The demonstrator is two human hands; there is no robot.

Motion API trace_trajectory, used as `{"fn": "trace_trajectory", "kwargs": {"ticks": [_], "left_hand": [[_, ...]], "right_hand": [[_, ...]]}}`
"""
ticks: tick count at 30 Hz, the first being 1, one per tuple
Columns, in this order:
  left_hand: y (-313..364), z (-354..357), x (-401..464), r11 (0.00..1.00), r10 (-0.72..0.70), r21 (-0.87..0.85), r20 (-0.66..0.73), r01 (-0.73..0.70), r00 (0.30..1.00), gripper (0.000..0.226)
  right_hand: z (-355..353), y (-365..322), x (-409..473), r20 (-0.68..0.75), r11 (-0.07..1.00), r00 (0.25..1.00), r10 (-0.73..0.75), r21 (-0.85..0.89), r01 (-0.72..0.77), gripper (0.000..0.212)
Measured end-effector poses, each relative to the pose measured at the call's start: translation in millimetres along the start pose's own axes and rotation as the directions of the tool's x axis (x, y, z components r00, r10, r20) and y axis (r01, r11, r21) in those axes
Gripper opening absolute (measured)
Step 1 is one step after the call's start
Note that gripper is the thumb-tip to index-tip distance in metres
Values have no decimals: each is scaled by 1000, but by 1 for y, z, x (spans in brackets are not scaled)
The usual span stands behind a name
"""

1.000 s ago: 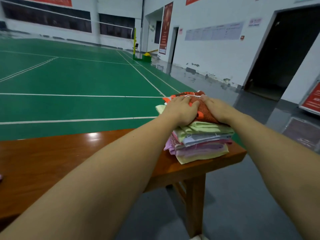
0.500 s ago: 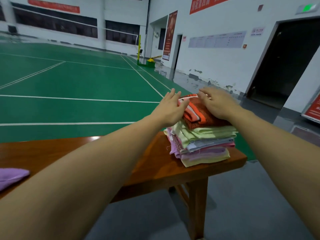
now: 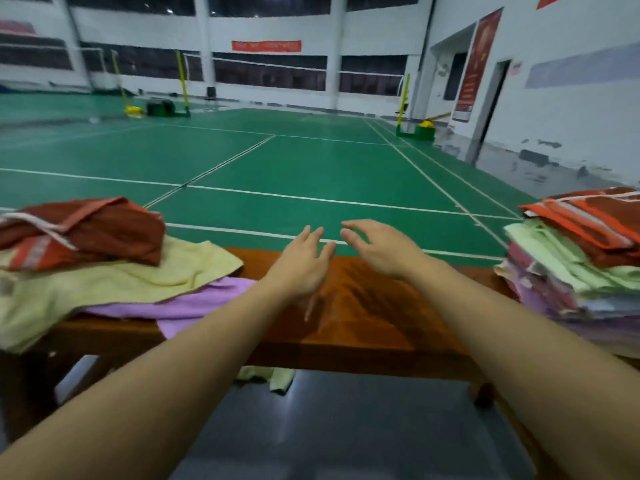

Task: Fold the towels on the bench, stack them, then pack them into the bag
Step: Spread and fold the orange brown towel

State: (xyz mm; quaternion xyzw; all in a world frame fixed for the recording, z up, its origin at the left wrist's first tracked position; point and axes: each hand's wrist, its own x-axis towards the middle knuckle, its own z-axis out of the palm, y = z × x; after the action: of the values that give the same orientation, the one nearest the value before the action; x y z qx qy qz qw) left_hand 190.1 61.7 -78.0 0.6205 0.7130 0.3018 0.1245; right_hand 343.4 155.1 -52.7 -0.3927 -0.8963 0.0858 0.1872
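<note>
hands (image 3: 322, 261) hover spread, empty, over the surface (image 3: 363, 306). unfolded towels (image 3: 114, 271) left of them look soft, limp; best pinched at corners.

Left hand (image 3: 304, 263), right hand (image 3: 379, 251) empty over bench (image 3: 363, 306); folded stack (image 3: 581, 258) right

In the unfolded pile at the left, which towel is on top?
The rust-red towel with orange striped bands. It lies crumpled on the pale yellow towel, which in turn covers the purple towel lying on the bench.
</note>
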Motion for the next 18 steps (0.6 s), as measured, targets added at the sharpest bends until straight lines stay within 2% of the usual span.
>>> {"fn": "trace_trajectory", "kwargs": {"ticks": [3, 6, 8, 13, 15, 18], "left_hand": [[-48, -35, -24, 997, -82, 9, -74, 83, 994, 56], [-81, -63, -43, 985, -92, 136, -124, 109, 988, 48], [-105, -77, -48, 975, -97, 176, -217, 137, 971, 50], [-168, -130, -46, 837, -10, 454, -543, 304, 840, 59], [-187, -160, -47, 794, -28, 459, -628, 399, 778, 61], [-213, -194, -51, 745, -158, 409, -660, 527, 735, 54]], "right_hand": [[45, -48, 17, 51, 995, 997, -55, 86, 51, 48], [76, -92, 30, 95, 984, 988, -120, 145, 106, 46], [90, -118, 38, 124, 975, 980, -159, 175, 136, 47], [109, -170, 57, 131, 951, 970, -204, 261, 165, 47], [113, -185, 61, 129, 943, 966, -225, 279, 183, 48], [119, -197, 66, 124, 936, 962, -243, 291, 198, 48]]}}
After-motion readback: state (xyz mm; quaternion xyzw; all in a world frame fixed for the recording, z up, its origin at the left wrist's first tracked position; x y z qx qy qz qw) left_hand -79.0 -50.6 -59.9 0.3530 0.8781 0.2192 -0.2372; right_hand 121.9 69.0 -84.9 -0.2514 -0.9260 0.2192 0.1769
